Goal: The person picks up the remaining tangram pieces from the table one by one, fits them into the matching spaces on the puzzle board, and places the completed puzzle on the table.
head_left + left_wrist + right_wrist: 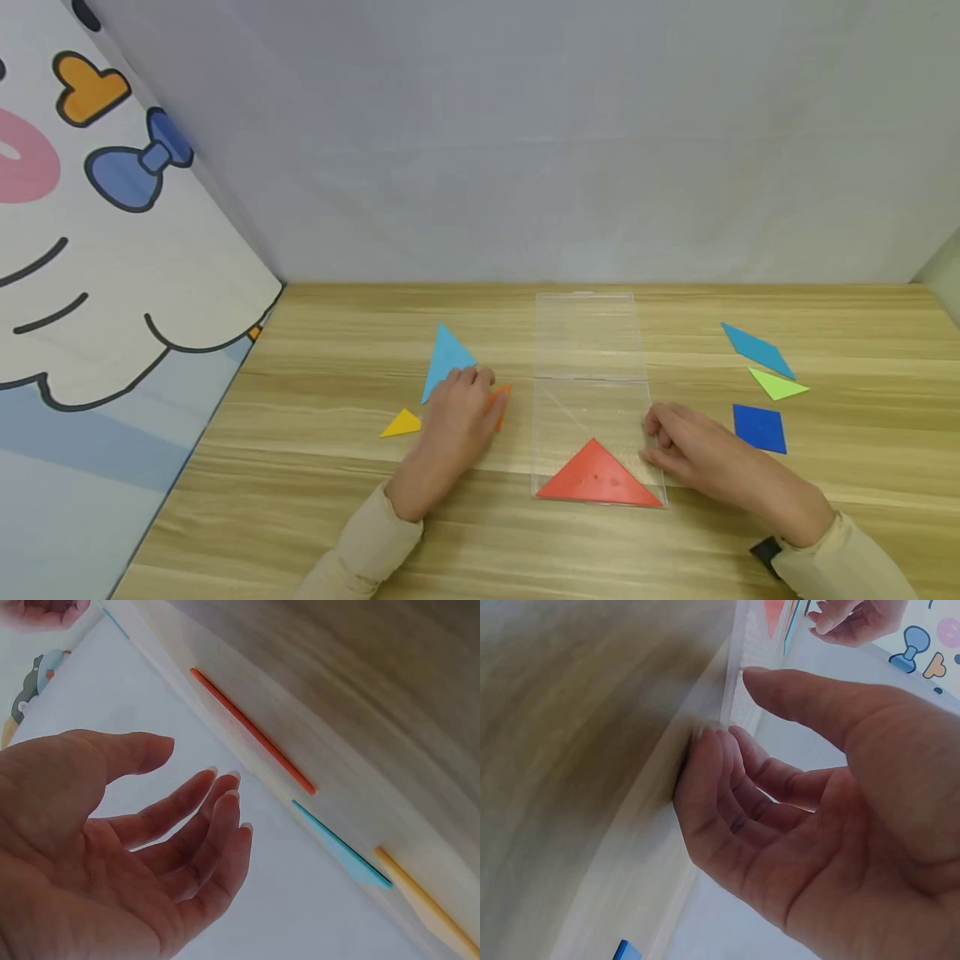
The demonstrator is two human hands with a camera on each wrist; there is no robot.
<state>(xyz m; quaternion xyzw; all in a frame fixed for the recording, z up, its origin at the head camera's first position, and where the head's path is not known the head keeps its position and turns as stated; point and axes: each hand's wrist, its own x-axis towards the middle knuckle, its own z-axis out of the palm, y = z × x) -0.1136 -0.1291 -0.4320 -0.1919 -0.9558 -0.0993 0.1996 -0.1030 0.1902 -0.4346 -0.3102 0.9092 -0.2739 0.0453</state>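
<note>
Palm over the table, my left hand (459, 412) hovers above an orange flat piece (504, 408), its fingers loosely bent and holding nothing. The left wrist view shows that orange piece (255, 731) lying apart from the fingertips. Just past this hand lies a light blue triangle (447, 357), and a small yellow triangle (403, 423) is to its left. A clear plastic case (588, 333) lies unfolded between the hands, with a large red triangle (596, 477) in its near half. My right hand (693, 446) rests with loosely bent fingertips right at the case's right edge, thumb apart.
On the right lie a blue parallelogram (757, 350), a light green triangle (777, 385) and a dark blue square (760, 428). A pale cloth wall (562, 167) closes off the back of the wooden table, and a cartoon-printed cloth (187, 267) hangs at the left.
</note>
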